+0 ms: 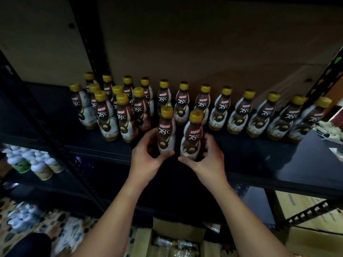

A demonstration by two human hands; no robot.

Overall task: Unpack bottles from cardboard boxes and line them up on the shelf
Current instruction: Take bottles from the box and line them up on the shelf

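Observation:
My left hand grips a brown Kopiko coffee bottle with a gold cap, upright at the front of the dark shelf. My right hand grips a second such bottle right beside it. Behind them a row of several identical bottles runs along the back of the shelf, with a tighter cluster at the left. An open cardboard box with bottles inside sits on the floor below my arms.
Black perforated shelf posts stand at the left and right. A lower left shelf holds pale bottles. More cardboard boxes sit at the lower right. Wrapped bottle packs lie on the patterned floor.

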